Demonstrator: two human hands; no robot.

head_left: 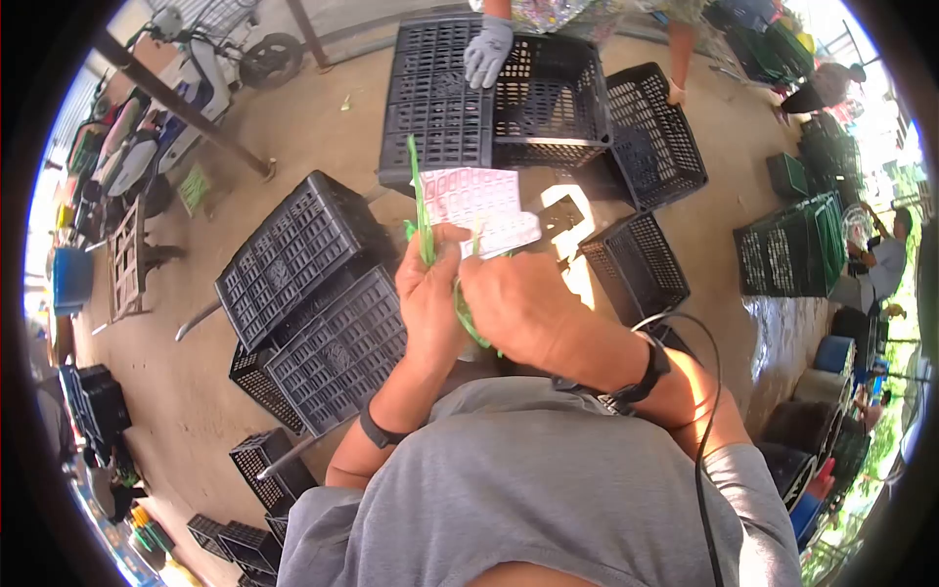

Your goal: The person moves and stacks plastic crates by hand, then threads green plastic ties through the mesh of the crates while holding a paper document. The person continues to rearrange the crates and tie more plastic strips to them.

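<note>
Both my hands are close together in front of my chest. My left hand is closed on a thin green strip whose end sticks up past the thumb. Beside it my right hand is closed too, its fingers curled on the same green material, which hangs in a loop below. Just beyond my fingers is a pink and white printed card, with a white piece at its lower edge. How the card is held is hidden behind my fingers.
Black plastic crates stand ahead, with a co-worker's gloved hand on them and another bare hand at a crate to the right. More crates are stacked on the left. Motorbikes stand far left.
</note>
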